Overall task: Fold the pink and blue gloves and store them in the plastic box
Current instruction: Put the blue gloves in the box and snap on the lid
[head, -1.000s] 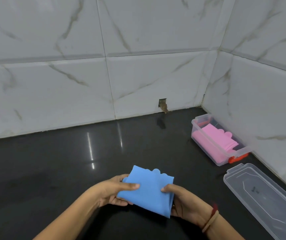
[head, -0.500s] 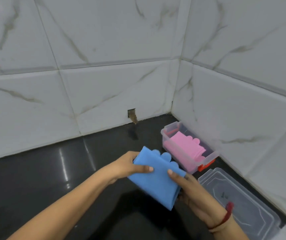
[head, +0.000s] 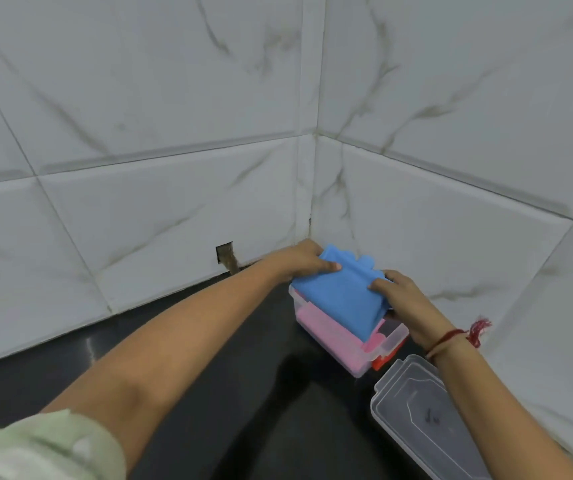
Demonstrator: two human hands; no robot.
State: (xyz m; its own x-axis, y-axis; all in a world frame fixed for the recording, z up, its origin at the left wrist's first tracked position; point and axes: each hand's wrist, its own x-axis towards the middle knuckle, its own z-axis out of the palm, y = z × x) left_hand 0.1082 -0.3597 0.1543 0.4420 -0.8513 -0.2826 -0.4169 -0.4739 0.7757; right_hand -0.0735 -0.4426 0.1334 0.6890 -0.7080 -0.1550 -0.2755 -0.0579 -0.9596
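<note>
**Blue glove over the box, both hands on it**

Folded blue glove (head: 338, 294) hung right above the plastic box (head: 390, 339), its long axis approx. in line w/ the box's length. The pink glove (head: 326, 336) was already inside, underneath. Left hand (head: 299, 261) pinched the far end, thumb on top. Right hand (head: 403, 299) gripped the near edge, fingers curled. Next move, prob.: straight down.

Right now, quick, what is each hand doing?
Left hand: holding the folded blue glove at its far edge.
Right hand: holding the same glove's other edge, above the plastic box.
</note>
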